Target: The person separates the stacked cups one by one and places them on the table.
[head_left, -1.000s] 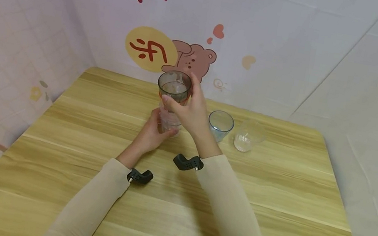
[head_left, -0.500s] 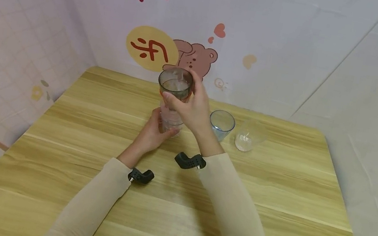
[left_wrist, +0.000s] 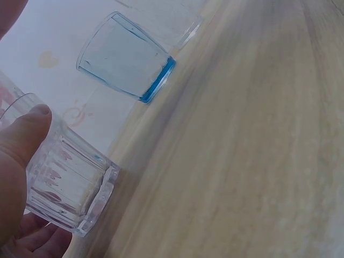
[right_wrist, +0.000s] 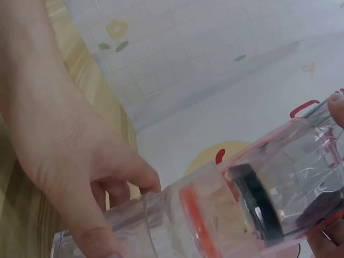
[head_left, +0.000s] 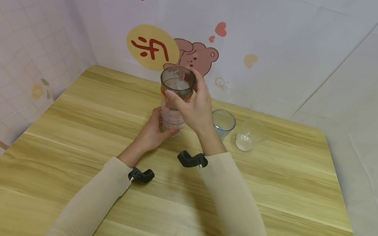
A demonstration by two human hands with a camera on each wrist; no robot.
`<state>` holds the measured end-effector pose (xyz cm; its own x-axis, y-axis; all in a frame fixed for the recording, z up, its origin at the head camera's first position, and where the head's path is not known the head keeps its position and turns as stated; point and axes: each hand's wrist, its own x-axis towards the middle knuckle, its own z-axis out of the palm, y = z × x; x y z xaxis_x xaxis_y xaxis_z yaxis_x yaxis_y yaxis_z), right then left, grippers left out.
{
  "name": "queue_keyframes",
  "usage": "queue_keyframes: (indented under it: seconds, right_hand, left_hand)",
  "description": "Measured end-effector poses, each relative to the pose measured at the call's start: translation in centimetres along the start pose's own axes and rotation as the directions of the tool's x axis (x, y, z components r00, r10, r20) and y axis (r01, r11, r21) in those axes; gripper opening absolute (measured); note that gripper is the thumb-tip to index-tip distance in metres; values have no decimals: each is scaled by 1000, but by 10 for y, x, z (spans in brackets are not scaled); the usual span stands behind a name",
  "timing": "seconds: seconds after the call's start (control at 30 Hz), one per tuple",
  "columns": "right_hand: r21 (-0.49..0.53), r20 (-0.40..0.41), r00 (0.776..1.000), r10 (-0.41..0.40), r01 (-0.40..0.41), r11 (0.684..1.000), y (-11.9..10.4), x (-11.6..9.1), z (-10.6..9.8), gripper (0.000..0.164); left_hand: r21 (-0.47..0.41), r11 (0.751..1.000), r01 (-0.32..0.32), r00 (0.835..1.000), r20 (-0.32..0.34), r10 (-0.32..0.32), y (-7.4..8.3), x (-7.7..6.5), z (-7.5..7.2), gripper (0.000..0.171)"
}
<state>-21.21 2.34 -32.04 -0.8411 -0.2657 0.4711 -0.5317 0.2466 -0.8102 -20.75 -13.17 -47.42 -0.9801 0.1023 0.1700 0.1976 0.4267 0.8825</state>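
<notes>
A stack of nested glasses stands upright between the hands in the head view. At the bottom, my left hand (head_left: 151, 131) holds a clear ribbed glass (left_wrist: 72, 174), thumb on one side and fingers round the other. Set into it is a pinkish glass whose orange-red base (right_wrist: 198, 220) shows in the right wrist view. On top sits a grey glass (head_left: 176, 86) with a dark base (right_wrist: 257, 204), inside the pinkish one. My right hand (head_left: 196, 108) grips the top of the stack, thumb in front and fingers behind. The lower fingers of both hands are partly hidden.
Right of the stack stands a blue-tinted glass (head_left: 223, 125), partly behind the right wrist. Beside it is another clear glass (head_left: 249, 138). All rest on a wooden table (head_left: 171, 216), near its back edge against a printed wall cloth (head_left: 281, 45).
My right hand and the grey glass have shifted slightly up and to the right. My left hand stays almost still on the bottom glass, and the view has tilted a little.
</notes>
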Motion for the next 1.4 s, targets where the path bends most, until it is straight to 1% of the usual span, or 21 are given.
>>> queue_keyframes:
  seconds: [0.17, 0.27, 0.43, 0.63, 0.77, 0.9, 1.03, 1.17, 1.3, 1.4]
  right_hand:
    - [28, 1, 1000, -15, 15, 999, 6, 1, -1, 73]
    - [25, -22, 999, -26, 26, 999, 6, 1, -2, 74]
    - [24, -50, 998, -30, 31, 999, 5, 2, -4, 77]
    - [86, -84, 995, -60, 67, 994, -1, 4, -8, 74]
    - [89, -103, 990, -93, 103, 991, -11, 5, -13, 74]
    - [110, -124, 980, -156, 170, 979, -21, 5, -20, 72]
    - [121, -136, 968, -213, 229, 966, -25, 6, -28, 71]
    - [139, -149, 965, -215, 236, 962, -26, 3, -36, 71]
    - [187, -171, 966, -195, 226, 956, -22, -2, -44, 71]
    - [217, -183, 969, -166, 204, 955, -17, -7, -50, 72]
  left_hand:
    - [-15, 1000, 3, 1000, 1, -3, 0, 0, 1, 88]
    - [-19, 1000, 8, 1000, 4, -8, 0, 1, 1, 88]
    - [4, 1000, 25, 1000, -6, -25, -1, 1, 2, 88]
    - [14, 1000, 14, 1000, -6, -14, -2, 1, 2, 89]
    - [18, 1000, 13, 1000, -6, -13, -2, 1, 1, 90]
    - [29, 999, 16, 1000, -1, -16, -2, 2, 1, 91]
    - [31, 999, 10, 1000, -10, -10, -1, 3, 1, 90]
    - [24, 1000, 3, 1000, -14, -3, 0, 2, 2, 90]
    - [6, 1000, 1, 1000, -11, -1, 0, 2, 2, 91]
    - [-2, 1000, 10, 1000, -18, -10, 0, 1, 3, 92]
